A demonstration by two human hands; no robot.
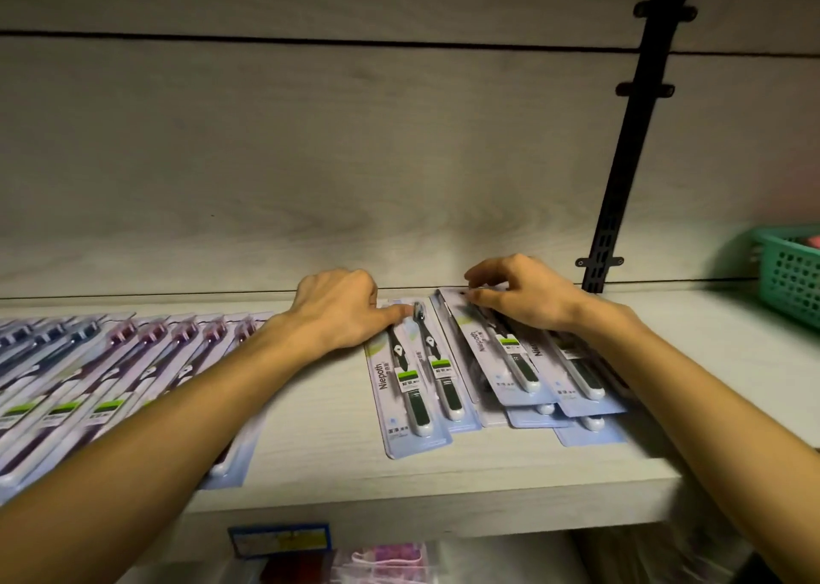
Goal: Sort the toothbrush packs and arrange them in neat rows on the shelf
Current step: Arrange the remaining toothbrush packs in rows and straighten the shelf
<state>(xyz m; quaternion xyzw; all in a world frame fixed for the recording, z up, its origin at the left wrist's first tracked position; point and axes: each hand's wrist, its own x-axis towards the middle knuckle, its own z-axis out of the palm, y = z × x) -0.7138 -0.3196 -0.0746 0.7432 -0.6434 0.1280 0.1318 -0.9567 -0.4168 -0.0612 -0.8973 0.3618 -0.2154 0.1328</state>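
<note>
Pale grey wood-grain boards form the shelf [443,463] and the wall behind it, and both bare forearms reach across the front edge from below. The left hand [341,312] lies knuckles-up near the back of the shelf, its fingers curled under while the thumb stretches right and presses on the top of a flat light-blue blister pack of two black toothbrushes [410,388], which lies alone at a slight slant. Just right of it, the right hand [521,292] arches over a loose, overlapping pile of similar light-blue packs [546,379], its bent fingertips pinching the upper edge of the topmost one near the wall. Far left, a tidy overlapping row of packs with purple and dark-blue brush heads [102,375] runs under the left forearm. A green plastic mesh basket [790,272] sits at the far right.
</note>
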